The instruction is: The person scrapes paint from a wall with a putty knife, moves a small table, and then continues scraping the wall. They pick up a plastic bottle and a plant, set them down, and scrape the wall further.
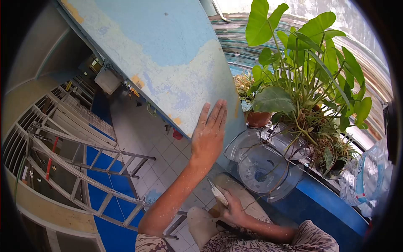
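My left hand [210, 128] lies flat, fingers stretched out, against a light-blue painted wall face [180, 38] near its lower edge. The paint there is patchy, with whitish areas and small yellowish spots. Lower down, close to my lap, my right hand [234, 210] is closed around the pale, smeared handle of a scraper [219, 196]. Its thin blade appears edge-on and points up and to the left, apart from the wall. White specks dot both forearms.
A metal ladder [103, 203] stands at lower left over blue and tiled flooring [157, 161]. To the right are leafy potted plants [310, 75], clear plastic containers [262, 172] and a large plastic bottle [365, 172] along a blue ledge [331, 206].
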{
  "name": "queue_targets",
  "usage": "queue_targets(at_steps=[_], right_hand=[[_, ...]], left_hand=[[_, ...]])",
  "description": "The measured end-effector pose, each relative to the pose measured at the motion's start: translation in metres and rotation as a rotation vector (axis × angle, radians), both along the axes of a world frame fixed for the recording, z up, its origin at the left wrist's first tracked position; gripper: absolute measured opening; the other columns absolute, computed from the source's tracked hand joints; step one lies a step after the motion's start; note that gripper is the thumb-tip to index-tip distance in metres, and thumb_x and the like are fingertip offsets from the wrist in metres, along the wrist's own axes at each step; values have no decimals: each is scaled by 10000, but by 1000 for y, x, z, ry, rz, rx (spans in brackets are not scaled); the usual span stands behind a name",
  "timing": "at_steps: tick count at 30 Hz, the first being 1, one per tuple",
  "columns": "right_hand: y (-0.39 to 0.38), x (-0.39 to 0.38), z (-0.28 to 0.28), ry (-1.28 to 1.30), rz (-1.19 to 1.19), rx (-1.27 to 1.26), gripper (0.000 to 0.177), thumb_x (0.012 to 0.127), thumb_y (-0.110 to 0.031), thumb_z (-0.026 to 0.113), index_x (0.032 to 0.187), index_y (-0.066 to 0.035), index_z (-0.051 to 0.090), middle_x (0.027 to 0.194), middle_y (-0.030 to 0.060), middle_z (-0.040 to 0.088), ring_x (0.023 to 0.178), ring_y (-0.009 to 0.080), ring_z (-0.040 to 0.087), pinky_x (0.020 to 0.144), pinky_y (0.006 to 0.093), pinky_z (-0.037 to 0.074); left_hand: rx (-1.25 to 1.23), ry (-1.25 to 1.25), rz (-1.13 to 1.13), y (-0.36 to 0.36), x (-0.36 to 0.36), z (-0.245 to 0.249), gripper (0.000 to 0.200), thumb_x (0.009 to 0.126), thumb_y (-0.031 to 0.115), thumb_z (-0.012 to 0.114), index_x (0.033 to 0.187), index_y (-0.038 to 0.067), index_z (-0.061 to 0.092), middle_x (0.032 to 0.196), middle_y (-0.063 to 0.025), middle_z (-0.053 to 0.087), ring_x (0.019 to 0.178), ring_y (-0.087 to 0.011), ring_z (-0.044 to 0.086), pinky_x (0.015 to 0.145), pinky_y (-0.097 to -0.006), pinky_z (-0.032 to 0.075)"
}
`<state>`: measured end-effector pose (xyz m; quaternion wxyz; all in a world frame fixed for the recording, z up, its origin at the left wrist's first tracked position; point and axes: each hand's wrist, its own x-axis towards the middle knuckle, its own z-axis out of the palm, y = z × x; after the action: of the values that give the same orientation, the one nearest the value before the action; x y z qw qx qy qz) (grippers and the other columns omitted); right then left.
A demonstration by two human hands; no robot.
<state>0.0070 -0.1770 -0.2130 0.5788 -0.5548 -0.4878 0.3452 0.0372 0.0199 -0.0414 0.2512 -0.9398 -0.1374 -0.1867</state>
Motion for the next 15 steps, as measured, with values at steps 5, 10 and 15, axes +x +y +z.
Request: queue_targets(at_steps=[5, 10, 15], right_hand=[[-31, 19, -14, -56, -31, -20, 677, 764, 104, 579, 1434, 32, 514, 1292, 271, 602, 1220, 464, 592, 1041, 428, 472], [-48, 34, -38, -26, -50, -152, 544, 799, 38, 659, 1335, 54, 571, 1198, 266, 666, 1152, 424, 649, 1001, 411, 489], [-59, 47, -16, 273, 19, -226, 512, 854, -60, 723, 1332, 48, 577, 1142, 203, 711, 1043, 290, 668, 954, 395, 506]], left_hand=[[470, 535, 113, 11, -9, -72, 799, 947, 351, 612, 1636, 72, 321, 1737, -65, 227, 1613, -232, 134, 1335, -485, 69], [653, 713, 201, 1, -35, -133, 705, 1031, 339, 450, 1659, 83, 255, 1748, -34, 189, 1615, -222, 129, 1329, -508, 1], [523, 698, 136, 7, -67, -214, 635, 1031, 319, 429, 1615, 75, 368, 1704, -33, 324, 1594, -208, 219, 1334, -466, -17]])
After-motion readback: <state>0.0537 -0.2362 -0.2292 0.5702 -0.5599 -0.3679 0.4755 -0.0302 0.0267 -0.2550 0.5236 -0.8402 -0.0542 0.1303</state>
